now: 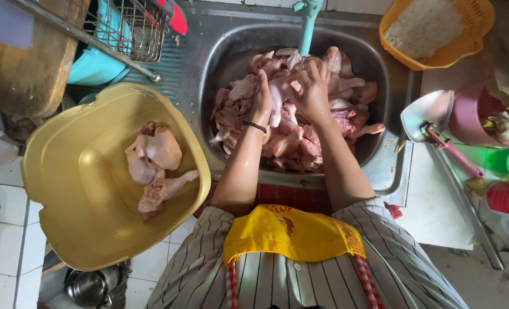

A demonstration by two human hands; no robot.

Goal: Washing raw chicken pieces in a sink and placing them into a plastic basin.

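Both hands are on one raw chicken piece (277, 106) at upper centre of frame, over the heaped sink (380, 166). Left hand (262, 103) clasps it from the left; right hand (312, 86) grips from the right, fingers curled over it. Meat looks wet, soft and slippery, moderate weight. Best held at the bony end rather than the loose skin. Yellow tub (65, 171) at left holds a few pieces.
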